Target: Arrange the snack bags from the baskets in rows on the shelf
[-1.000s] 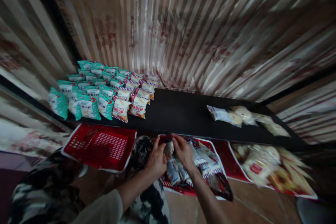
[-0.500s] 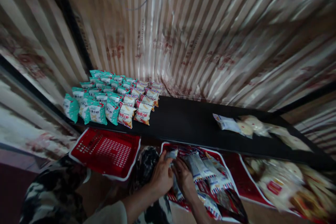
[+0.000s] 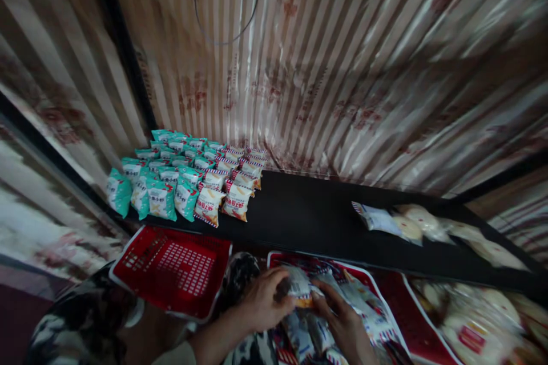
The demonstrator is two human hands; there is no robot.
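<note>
background: striped cloth (image 3: 299, 80) with reddish printed patches, creased and shiny in places; one thin wire loop (image 3: 228, 43) hanging before it; black post (image 3: 122, 48) at left.

surface: one long black shelf (image 3: 299, 205).

on the shelf, left end: teal snack bags (image 3: 161, 199), standing in close rows; beside them, white-and-orange snack bags (image 3: 237, 199) with striped edges, likewise in rows running back to the cloth.

on the shelf, right end: one white-and-blue packet (image 3: 381, 220), lying flat; next to it, a clear pack of round pale pieces (image 3: 422, 219); further right, pale flat packs (image 3: 492, 248).

below the shelf edge: left red basket (image 3: 188, 265), white-rimmed, with slotted base; middle red basket (image 3: 355, 267), filled with loose packets (image 3: 297, 333); right red basket (image 3: 398, 299), bearing clear-wrapped goods with a red label (image 3: 471, 339).

hands: left hand (image 3: 268, 299), fingers curled, grasping the left side of one small bag (image 3: 299, 284), silvery with an orange lower part, raised just above the middle basket. right hand (image 3: 342, 316), fingers bent, fingertips touching the small bag's right edge; whether they pinch it, cannot tell.

clothing: black-and-white patterned trousers (image 3: 77, 313); pale sleeve (image 3: 177, 353) on the left arm.
</note>
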